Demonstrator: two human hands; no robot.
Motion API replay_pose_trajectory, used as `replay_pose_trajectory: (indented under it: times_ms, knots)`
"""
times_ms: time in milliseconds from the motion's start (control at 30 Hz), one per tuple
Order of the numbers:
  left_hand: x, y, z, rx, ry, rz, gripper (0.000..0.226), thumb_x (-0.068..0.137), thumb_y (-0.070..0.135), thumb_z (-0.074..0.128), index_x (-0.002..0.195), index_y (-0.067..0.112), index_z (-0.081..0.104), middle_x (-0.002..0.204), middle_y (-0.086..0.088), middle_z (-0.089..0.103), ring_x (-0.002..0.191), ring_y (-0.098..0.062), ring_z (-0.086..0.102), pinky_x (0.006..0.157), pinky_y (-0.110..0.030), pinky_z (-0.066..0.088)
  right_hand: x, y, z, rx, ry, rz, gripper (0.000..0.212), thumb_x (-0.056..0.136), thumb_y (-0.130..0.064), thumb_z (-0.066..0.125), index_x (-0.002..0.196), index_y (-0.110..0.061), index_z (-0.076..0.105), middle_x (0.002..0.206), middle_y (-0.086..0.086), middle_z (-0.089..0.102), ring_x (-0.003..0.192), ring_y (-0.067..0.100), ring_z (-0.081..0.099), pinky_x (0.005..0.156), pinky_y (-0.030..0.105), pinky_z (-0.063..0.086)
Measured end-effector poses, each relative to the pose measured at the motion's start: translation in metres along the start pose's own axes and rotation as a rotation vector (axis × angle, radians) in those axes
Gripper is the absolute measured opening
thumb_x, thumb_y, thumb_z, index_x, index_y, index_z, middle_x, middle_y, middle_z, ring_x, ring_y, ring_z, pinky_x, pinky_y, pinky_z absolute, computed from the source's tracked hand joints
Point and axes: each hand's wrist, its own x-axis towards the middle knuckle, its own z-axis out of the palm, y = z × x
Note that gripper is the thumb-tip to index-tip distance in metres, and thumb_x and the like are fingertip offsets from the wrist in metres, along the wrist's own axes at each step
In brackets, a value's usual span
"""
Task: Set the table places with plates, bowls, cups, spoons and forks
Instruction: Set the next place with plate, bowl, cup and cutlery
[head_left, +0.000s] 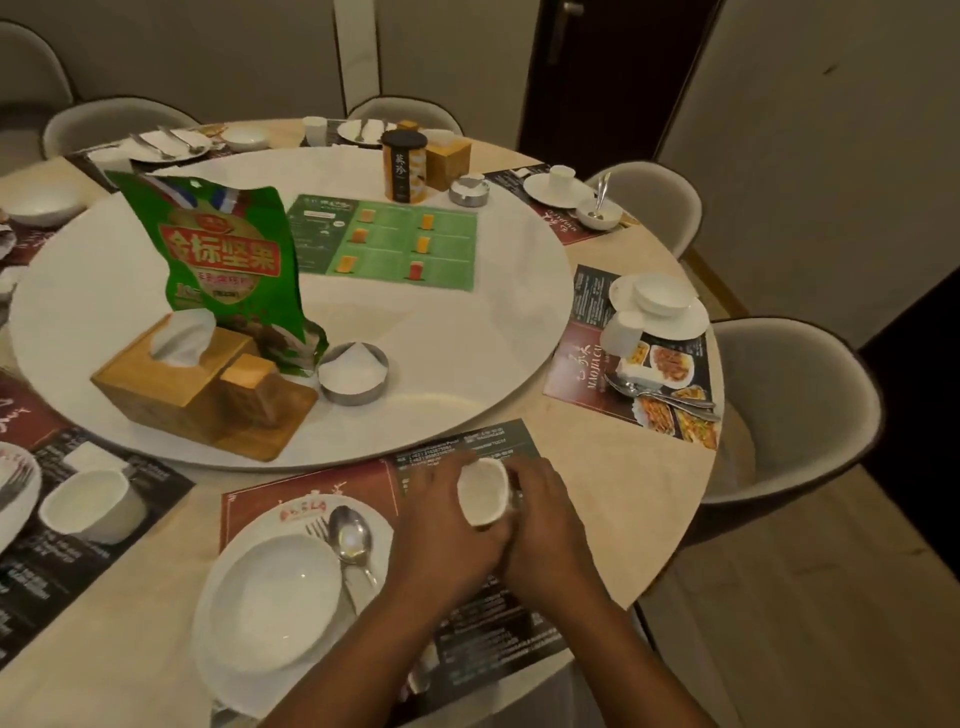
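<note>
A small white cup lies tilted between both hands, its open mouth facing me, over the paper placemat at the near table edge. My left hand cups it from the left; my right hand wraps round it from the right. Left of the hands a white plate carries a white bowl, with a spoon and a fork lying on the plate's right side.
A big white turntable holds a green snack bag, a wooden tissue box, a metal dish and a green menu. More place settings ring the table, one at right. Grey chairs stand around it.
</note>
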Motion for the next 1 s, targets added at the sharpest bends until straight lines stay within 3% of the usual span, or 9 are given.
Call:
replay_pose_trajectory:
  times_ms: [167, 333, 467, 633, 800, 1000]
  knots:
    - [0.009, 0.006, 0.022, 0.008, -0.031, 0.019, 0.071, 0.072, 0.044, 0.078, 0.133, 0.042, 0.042, 0.121, 0.022, 0.044, 0.113, -0.001, 0.047, 0.095, -0.023, 0.041, 0.021, 0.036, -0.016, 0.156, -0.059, 0.157, 0.064, 0.070, -0.034, 0.081, 0.120, -0.049, 0.045, 0.113, -0.025, 0.058, 0.102, -0.002, 0.056, 0.079, 0.011, 0.044]
    - [-0.002, -0.022, 0.015, 0.172, -0.027, -0.042, 0.066, 0.082, 0.039, 0.071, 0.139, 0.035, 0.038, 0.132, 0.014, 0.046, 0.114, -0.007, 0.051, 0.096, -0.032, 0.051, 0.051, 0.072, -0.015, 0.148, -0.070, 0.247, 0.074, 0.067, -0.040, 0.085, 0.128, -0.040, 0.042, 0.114, -0.016, 0.058, 0.101, 0.008, 0.058, 0.076, 0.020, 0.049]
    - [-0.010, -0.033, 0.015, 0.226, -0.013, -0.055, 0.059, 0.082, 0.032, 0.070, 0.135, 0.035, 0.044, 0.131, 0.017, 0.048, 0.111, -0.006, 0.054, 0.092, -0.029, 0.051, 0.061, 0.088, -0.006, 0.144, -0.103, 0.244, 0.077, 0.069, -0.036, 0.085, 0.132, -0.038, 0.040, 0.118, -0.012, 0.056, 0.105, 0.012, 0.056, 0.079, 0.023, 0.047]
    - [-0.015, -0.030, 0.016, 0.310, -0.044, -0.071, 0.047, 0.085, 0.028, 0.068, 0.129, 0.031, 0.052, 0.130, 0.015, 0.050, 0.114, -0.007, 0.053, 0.088, -0.017, 0.039, 0.066, 0.095, -0.003, 0.143, -0.127, 0.222, 0.079, 0.070, -0.033, 0.084, 0.135, -0.035, 0.040, 0.120, -0.011, 0.055, 0.108, 0.014, 0.054, 0.082, 0.025, 0.045]
    - [-0.013, -0.031, 0.019, 0.413, -0.061, -0.099, 0.041, 0.086, 0.030, 0.064, 0.125, 0.028, 0.053, 0.128, 0.012, 0.049, 0.110, -0.009, 0.054, 0.081, -0.018, 0.037, 0.065, 0.098, -0.002, 0.152, -0.130, 0.215, 0.078, 0.071, -0.032, 0.085, 0.134, -0.035, 0.040, 0.118, -0.012, 0.055, 0.107, 0.013, 0.054, 0.083, 0.026, 0.046]
    - [-0.016, -0.039, 0.027, 0.577, -0.014, -0.116, 0.034, 0.088, 0.042, 0.056, 0.117, 0.025, 0.058, 0.120, 0.005, 0.056, 0.108, -0.014, 0.051, 0.089, -0.025, 0.043, 0.060, 0.101, 0.000, 0.163, -0.117, 0.203, 0.078, 0.070, -0.032, 0.085, 0.134, -0.034, 0.041, 0.118, -0.012, 0.056, 0.107, 0.013, 0.056, 0.083, 0.027, 0.048]
